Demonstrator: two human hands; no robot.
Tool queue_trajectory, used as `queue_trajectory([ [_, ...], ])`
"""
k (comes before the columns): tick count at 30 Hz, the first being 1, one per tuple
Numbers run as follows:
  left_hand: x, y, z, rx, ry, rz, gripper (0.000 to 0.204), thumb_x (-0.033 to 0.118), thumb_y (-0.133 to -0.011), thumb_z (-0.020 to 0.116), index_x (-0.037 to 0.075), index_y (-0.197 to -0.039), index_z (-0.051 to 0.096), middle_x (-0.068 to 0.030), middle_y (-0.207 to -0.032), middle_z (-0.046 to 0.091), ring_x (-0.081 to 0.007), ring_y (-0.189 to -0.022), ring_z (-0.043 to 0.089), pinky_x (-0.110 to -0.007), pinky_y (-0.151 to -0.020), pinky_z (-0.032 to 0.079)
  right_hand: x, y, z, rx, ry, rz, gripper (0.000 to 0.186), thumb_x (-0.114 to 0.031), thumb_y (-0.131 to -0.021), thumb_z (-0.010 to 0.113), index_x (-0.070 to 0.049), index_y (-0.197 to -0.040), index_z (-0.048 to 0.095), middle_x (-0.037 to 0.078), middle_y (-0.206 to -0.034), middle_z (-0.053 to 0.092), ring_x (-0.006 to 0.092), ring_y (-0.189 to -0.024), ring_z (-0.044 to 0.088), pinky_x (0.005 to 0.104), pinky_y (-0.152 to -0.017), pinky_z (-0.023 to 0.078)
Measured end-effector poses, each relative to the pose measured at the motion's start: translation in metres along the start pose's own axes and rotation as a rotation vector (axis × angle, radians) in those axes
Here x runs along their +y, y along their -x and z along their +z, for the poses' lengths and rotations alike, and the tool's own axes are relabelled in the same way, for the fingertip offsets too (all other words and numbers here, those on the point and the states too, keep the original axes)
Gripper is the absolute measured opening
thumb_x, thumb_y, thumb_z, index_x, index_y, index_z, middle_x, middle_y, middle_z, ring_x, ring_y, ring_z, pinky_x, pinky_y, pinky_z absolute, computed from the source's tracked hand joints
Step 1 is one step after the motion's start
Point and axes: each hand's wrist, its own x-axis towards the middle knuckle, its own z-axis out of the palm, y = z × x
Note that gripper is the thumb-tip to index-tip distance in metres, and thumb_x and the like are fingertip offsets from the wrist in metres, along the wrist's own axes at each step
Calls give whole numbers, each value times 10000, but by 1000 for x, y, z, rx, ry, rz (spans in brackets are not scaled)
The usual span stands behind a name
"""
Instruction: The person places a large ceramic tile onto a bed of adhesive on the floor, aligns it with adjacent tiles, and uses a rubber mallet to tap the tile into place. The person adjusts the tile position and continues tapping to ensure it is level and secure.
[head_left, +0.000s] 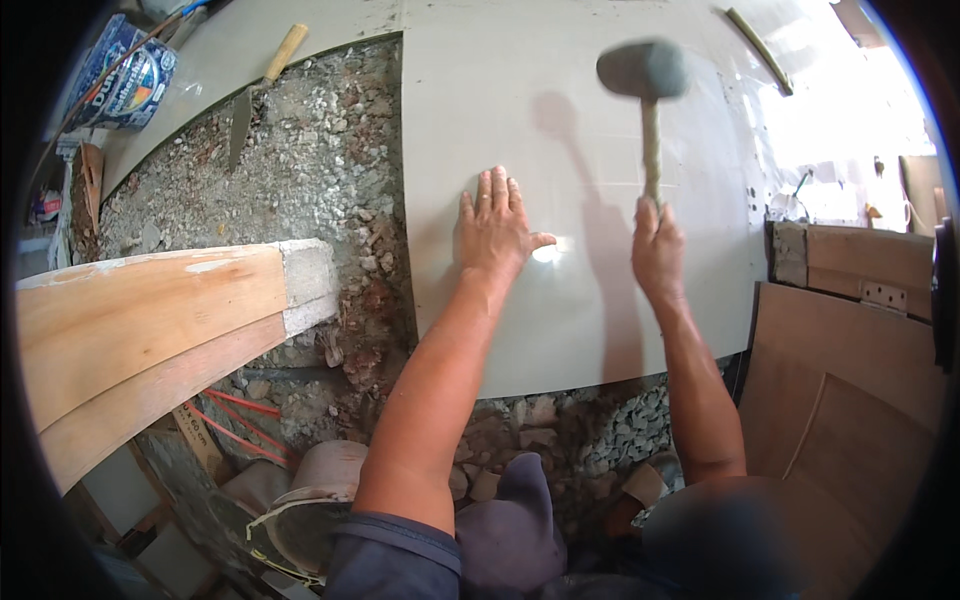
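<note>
Right fingers (670, 235) clenched round mallet (645, 72); left fingers (485, 192) released, flat on tile (565, 210). Risk: mis-aimed swing could strike left fingers or crack tile edge beside them.

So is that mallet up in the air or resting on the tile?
Up in the air: the mallet is gripped in the right hand, and its head's shadow falls on the tile well apart from it.

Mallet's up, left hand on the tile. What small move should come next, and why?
Probably a light tap down on the tile, clear of the left hand: the right hand grips the mallet with its head raised, and the left lies flat on the tile.
</note>
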Motion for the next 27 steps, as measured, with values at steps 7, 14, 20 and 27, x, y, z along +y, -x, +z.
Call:
queue_trajectory([
  [7, 3, -2, -7, -1, 18, -18, 1068, 628, -733, 696, 0, -1488, 276, -152, -1585, 204, -275, -1469, 189, -472, -1185, 225, 56, 63, -45, 10, -32, -43, 458, -387, -1007, 462, 46, -889, 553, 214, -679, 574, 354, -618, 569, 461, -607, 441],
  [14, 0, -3, -8, -87, -28, -8, 1187, 651, -658, 742, 4, -1505, 220, -153, -1593, 170, -287, -1478, 152, -473, -1194, 212, 107, 155, -47, 19, -85, 39, 317, -286, -991, 520, 21, -922, 555, 148, -627, 532, 223, -568, 520, 374, -551, 432],
  [20, -4, -14, 3, -71, -78, 11, 1246, 737, -628, 708, 6, -1508, 216, -204, -1577, 193, -312, -1474, 164, -516, -1173, 216, 125, 160, -52, 147, 17, -143, 357, -305, -1003, 491, 29, -934, 594, 118, -676, 565, 190, -602, 572, 339, -563, 453],
  [27, 0, 8, 13, 18, -253, 197, 1136, 759, -678, 660, 34, -1481, 314, -218, -1554, 251, -345, -1449, 233, -584, -1154, 184, 128, 198, -90, 82, -166, 127, 421, -389, -980, 523, 24, -1012, 600, 248, -730, 618, 403, -676, 630, 426, -646, 489],
])
